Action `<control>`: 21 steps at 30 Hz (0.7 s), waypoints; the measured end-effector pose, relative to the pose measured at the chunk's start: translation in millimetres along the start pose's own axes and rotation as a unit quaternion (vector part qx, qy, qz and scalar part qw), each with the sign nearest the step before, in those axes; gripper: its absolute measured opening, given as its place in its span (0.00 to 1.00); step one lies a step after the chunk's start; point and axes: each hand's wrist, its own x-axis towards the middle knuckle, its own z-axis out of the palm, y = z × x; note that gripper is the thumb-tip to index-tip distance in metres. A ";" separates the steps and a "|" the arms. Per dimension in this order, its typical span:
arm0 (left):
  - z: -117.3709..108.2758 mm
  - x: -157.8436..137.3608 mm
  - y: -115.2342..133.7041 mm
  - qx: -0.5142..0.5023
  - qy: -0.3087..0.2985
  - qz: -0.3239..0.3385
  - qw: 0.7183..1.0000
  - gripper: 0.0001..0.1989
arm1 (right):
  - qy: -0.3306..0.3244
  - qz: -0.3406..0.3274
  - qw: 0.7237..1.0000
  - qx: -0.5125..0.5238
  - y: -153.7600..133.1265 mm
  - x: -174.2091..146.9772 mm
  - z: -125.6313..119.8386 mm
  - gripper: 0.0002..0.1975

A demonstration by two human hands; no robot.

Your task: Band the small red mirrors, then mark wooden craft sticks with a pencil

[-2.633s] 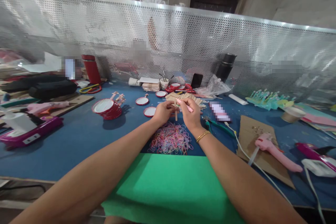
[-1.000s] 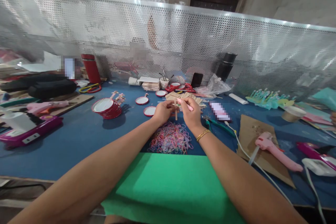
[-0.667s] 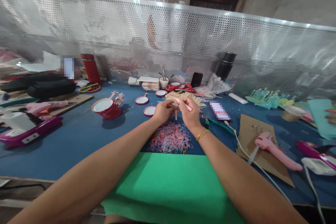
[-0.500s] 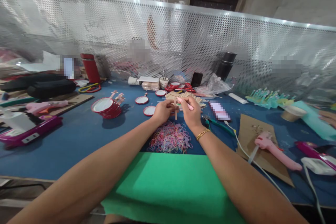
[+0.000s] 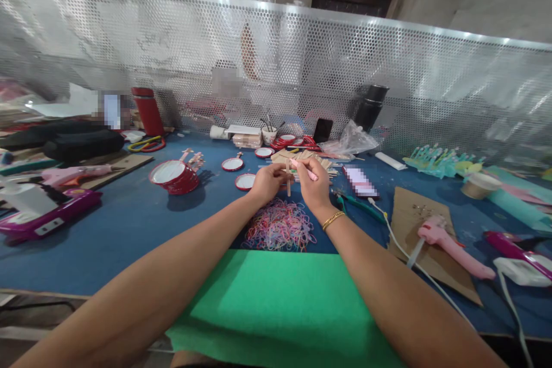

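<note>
My left hand (image 5: 267,183) pinches a thin, pale wooden stick (image 5: 288,185), which stands nearly upright between my hands. My right hand (image 5: 316,187) is closed around a pink pen-like tool (image 5: 309,173), its tip close to the top of the stick. Just below both hands lies a heap of small coloured rubber bands (image 5: 280,227). Behind my fingers a pile of flat wooden sticks (image 5: 317,162) is partly hidden. A small round disc with a red rim and white face (image 5: 245,182) rests beside my left hand.
A stack of red-rimmed discs (image 5: 176,177) stands left. Teal pliers (image 5: 364,207), a phone (image 5: 360,181) with a white cable and a pink glue gun (image 5: 452,247) on cardboard (image 5: 401,230) lie right. Green cloth (image 5: 280,305) covers the near edge. A perforated metal panel (image 5: 181,40) closes the back.
My hands keep almost the same pose with the stick and the pink tool. At the far right, the turquoise sheet near the paper cup has shifted, and pink material shows beside it.
</note>
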 end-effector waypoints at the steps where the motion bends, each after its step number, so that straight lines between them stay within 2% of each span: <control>1: 0.1 -0.1 -0.1 -0.006 0.003 0.001 1.000 0.18 | -0.003 -0.004 1.000 0.001 -0.7 -0.1 0.4 0.10; 7: 0.2 0.0 -1.5 -0.033 -0.005 0.008 0.999 0.17 | -0.023 -0.018 1.000 -0.001 -2.6 -0.8 2.4 0.11; 14: -0.6 0.5 -0.1 -0.001 0.000 0.002 1.000 0.15 | 0.000 0.007 1.000 0.005 -0.1 1.4 -0.2 0.10; 21: 0.2 -0.6 -0.5 -0.029 -0.003 0.008 1.000 0.16 | -0.019 -0.012 1.000 0.000 -4.0 -0.7 1.9 0.11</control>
